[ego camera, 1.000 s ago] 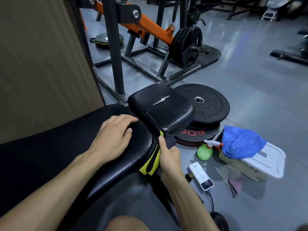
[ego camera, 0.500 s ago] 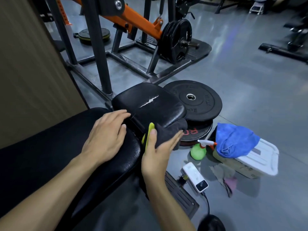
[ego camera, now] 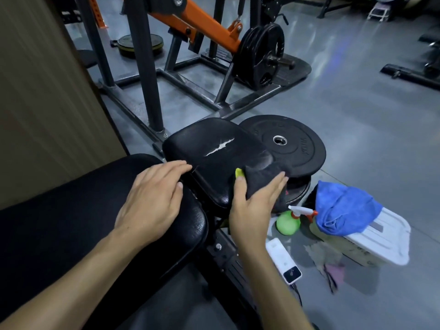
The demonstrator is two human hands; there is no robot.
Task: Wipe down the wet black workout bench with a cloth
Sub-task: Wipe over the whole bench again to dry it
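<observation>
Our right hand (ego camera: 252, 206) presses the dark cloth (ego camera: 264, 179) flat on the bench's (ego camera: 59, 225) small seat pad (ego camera: 214, 158). Our left hand (ego camera: 152, 201) rests flat, fingers straight, on the long pad.

To the left a brown wall panel (ego camera: 47, 91) runs close along the long bench pad (ego camera: 71, 222), leaving no passage on that side. Far of the small seat pad (ego camera: 214, 148), the dark upright post (ego camera: 145, 67) and floor frame (ego camera: 190, 91) of the orange machine stand near, with bare grey floor (ego camera: 357, 103) beyond them to the right. Right of the seat, stacked weight plates (ego camera: 297, 144) sit just beside its edge. Nearer, the green spray bottle (ego camera: 288, 222), white box (ego camera: 381, 241) under a blue towel (ego camera: 345, 210), and white device (ego camera: 283, 260) crowd the floor.
</observation>
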